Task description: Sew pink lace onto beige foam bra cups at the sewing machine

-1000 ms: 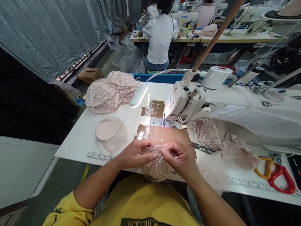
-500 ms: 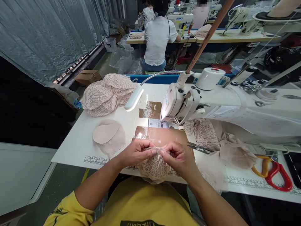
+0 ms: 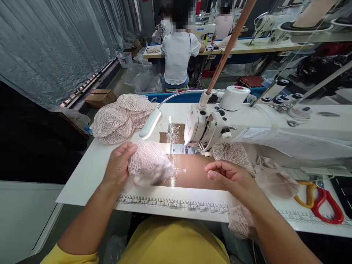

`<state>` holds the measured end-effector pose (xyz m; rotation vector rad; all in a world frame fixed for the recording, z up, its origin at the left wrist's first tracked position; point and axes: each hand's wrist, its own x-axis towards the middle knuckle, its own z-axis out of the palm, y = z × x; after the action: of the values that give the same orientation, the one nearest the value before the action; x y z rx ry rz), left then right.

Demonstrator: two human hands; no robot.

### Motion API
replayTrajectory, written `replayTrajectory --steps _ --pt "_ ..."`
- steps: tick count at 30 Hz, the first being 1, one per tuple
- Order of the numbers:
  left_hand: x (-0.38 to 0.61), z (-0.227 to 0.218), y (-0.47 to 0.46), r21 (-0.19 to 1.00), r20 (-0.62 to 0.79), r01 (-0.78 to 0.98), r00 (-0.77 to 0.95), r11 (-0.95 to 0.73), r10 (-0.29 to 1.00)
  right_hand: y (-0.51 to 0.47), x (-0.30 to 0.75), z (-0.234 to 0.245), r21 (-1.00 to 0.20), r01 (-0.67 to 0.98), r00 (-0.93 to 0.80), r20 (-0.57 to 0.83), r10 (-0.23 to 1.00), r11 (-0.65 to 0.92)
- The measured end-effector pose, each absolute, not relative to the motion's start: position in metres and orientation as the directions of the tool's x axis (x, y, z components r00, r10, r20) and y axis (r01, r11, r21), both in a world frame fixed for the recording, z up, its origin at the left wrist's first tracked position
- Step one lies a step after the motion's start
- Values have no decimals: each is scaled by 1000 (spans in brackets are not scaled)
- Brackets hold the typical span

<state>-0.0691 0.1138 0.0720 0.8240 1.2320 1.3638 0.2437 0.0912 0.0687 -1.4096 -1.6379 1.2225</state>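
Note:
My left hand (image 3: 118,167) grips a pale pink lace cup piece (image 3: 150,163) by its left edge, above the table left of the needle area. Part of the lace is blurred. My right hand (image 3: 233,178) hovers over the right end of the brown sheet (image 3: 192,170), thumb and fingertips drawn together. Whatever sits between them is too small to make out. The sewing machine (image 3: 203,126) stands just beyond, its presser foot (image 3: 188,148) lit. More lace fabric (image 3: 233,154) lies right of the needle, partly behind my right hand.
Stacked lace cups (image 3: 121,119) are at the back left, near the lamp (image 3: 150,124). Red-and-orange-handled scissors (image 3: 327,205) lie at right. A printed ruler (image 3: 176,203) runs along the table's front edge. A person in white (image 3: 177,57) sits at another table ahead.
My hands have moved apart. The left carried the lace piece left and up; the right moved right. The smooth pink pad and the dark snips' blades are now out of sight.

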Motion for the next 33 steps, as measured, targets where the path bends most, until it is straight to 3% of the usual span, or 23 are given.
replayTrajectory --steps 2,4,7,10,13,16,23,28,33 --pt "-67 74 123 993 73 104 -240 -49 968 93 246 74 -882 468 -231 -68 971 49" --pt "-46 65 133 898 226 404 -80 -176 971 100 242 75 -815 566 -279 -44 959 128" --pt "4 36 145 839 191 493 128 -229 973 115 230 66 -680 692 -351 -20 936 245" --pt "43 10 146 836 162 493 197 -241 967 128 220 50 -556 775 -376 -21 926 302" --pt "57 2 135 834 155 488 238 -256 959 133 212 34 -506 785 -413 0 911 356" --pt "53 11 126 805 159 513 299 -299 941 133 207 24 -443 788 -468 21 883 428" --pt "20 41 149 689 103 530 604 -495 790 128 197 16 -126 861 -502 -60 863 492" --pt "16 16 162 572 232 540 615 -617 754 128 194 19 -62 892 -453 -104 886 449" --pt "21 -8 168 470 273 557 646 -684 713 132 193 21 -25 913 -407 -78 910 406"
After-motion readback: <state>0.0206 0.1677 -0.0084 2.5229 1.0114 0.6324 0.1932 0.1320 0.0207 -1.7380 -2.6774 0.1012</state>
